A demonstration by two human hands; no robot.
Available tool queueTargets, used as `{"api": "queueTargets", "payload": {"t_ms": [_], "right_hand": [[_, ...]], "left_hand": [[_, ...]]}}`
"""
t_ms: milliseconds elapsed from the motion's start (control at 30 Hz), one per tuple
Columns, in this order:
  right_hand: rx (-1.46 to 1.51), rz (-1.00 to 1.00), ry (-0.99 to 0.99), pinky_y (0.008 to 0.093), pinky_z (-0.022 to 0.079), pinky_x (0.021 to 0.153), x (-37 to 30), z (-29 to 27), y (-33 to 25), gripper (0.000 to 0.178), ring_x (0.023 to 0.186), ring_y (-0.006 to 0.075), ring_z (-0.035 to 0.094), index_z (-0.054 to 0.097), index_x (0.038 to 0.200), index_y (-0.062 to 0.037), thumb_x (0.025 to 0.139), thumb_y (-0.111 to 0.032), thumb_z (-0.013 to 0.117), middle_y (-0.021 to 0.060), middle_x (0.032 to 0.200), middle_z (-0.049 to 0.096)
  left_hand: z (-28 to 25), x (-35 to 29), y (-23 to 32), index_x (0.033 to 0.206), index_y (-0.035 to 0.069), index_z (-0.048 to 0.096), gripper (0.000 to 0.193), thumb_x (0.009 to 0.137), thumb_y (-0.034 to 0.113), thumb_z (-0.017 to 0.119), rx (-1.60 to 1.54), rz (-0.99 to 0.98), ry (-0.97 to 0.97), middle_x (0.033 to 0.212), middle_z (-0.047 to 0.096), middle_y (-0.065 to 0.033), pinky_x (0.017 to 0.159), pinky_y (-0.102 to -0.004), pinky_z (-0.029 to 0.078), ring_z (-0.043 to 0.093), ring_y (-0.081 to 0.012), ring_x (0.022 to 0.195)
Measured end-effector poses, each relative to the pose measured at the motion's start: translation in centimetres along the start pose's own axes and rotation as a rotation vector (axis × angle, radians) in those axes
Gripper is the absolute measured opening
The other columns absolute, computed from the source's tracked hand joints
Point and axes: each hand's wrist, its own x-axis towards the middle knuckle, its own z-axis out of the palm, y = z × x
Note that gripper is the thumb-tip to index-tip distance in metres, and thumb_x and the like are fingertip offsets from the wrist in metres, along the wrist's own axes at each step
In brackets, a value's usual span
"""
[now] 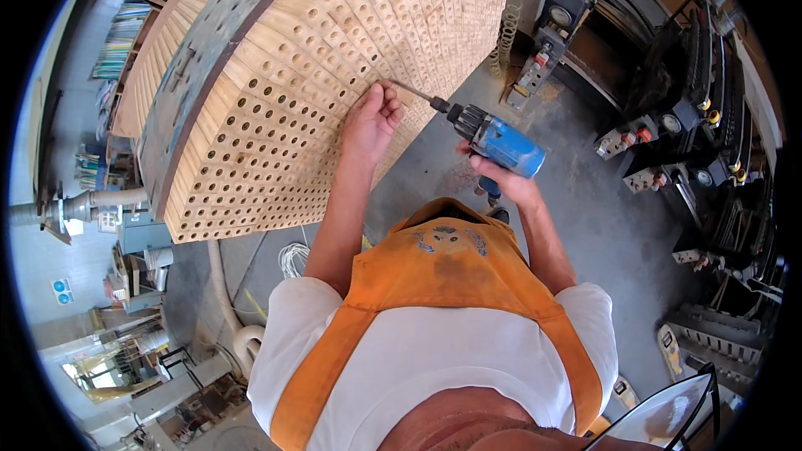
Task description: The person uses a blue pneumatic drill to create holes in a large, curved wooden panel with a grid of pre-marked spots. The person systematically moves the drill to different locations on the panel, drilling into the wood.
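My right hand (504, 178) grips a blue power drill (508, 146) with a dark chuck, and its long thin bit (415, 96) points left and away from me. The bit's tip reaches a big wooden panel (322, 58) built of strips with rows of round holes. At that tip my left hand (374, 121) is closed, thumb and forefinger together close to the wood. Whatever those fingers pinch is too small to make out. Holes toward the panel's left and near edges look dark-lined; many farther right look like bare wood.
A dark curved rim (219, 12) borders the panel's left side. Black clamp-like machinery with gauges (671, 123) stands at the right. A coiled air hose (507, 29) hangs beyond the panel. White cable (292, 259) and a thick pale hose (219, 284) lie on the left floor.
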Motion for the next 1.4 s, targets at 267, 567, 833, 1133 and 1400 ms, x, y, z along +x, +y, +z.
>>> {"api": "queueTargets", "payload": {"t_ms": [267,567,833,1133,1400], "right_hand": [[0.121,0.188,0.009,0.0273,0.05,0.072,-1.2,-2.8,0.3,0.029,0.086,0.0121,0.061,0.064,0.109,-0.0064,0.081,-0.012,0.072,0.0039,0.099,0.068],[0.142,0.089,0.131,0.0271,0.048,0.07,2.8,1.4,0.7,0.027,0.09,0.0142,0.062,0.063,0.11,-0.0052,0.084,-0.011,0.068,0.0068,0.102,0.068],[0.035,0.139,0.122,0.0277,0.049,0.071,3.5,1.3,-0.8,0.022,0.086,0.0129,0.062,0.066,0.105,-0.0051,0.083,-0.008,0.067,0.0048,0.097,0.069],[-0.076,0.04,0.13,0.0264,0.048,0.074,3.4,1.9,-0.7,0.019,0.08,0.0084,0.059,0.068,0.103,-0.006,0.084,-0.006,0.066,0.0024,0.095,0.069],[-0.049,0.047,0.105,0.0259,0.049,0.071,3.8,1.7,-0.5,0.019,0.079,0.0098,0.059,0.067,0.102,-0.0048,0.083,-0.007,0.067,0.0033,0.093,0.069]], "left_hand": [[1.7,0.4,0.1,0.102,0.004,0.059,0.025,0.098,0.027,0.053,0.318,-0.076,-0.155,0.077,0.055,0.0013,0.06,-0.0249,0.045,0.052,-0.0092,0.067],[4.8,3.3,0.1,0.111,0.005,0.058,0.023,0.098,0.024,0.051,0.039,0.049,-0.055,0.081,0.054,0.0019,0.065,-0.0238,0.046,0.052,-0.0097,0.073],[2.1,1.7,-1.5,0.107,0.006,0.058,0.022,0.098,0.024,0.05,0.105,-0.113,-0.093,0.083,0.058,-0.0008,0.066,-0.027,0.05,0.055,-0.0112,0.071],[-8.3,-8.1,-14.4,0.118,0.002,0.061,0.047,0.095,0.038,0.041,1.292,-0.674,-0.734,0.113,0.064,-0.0142,0.089,-0.037,0.046,0.061,-0.0242,0.1],[-15.9,-6.4,-23.9,0.121,-0.001,0.059,0.048,0.093,0.036,0.046,1.77,-0.636,-0.946,0.121,0.062,-0.0183,0.095,-0.0366,0.043,0.057,-0.0292,0.109]]}}
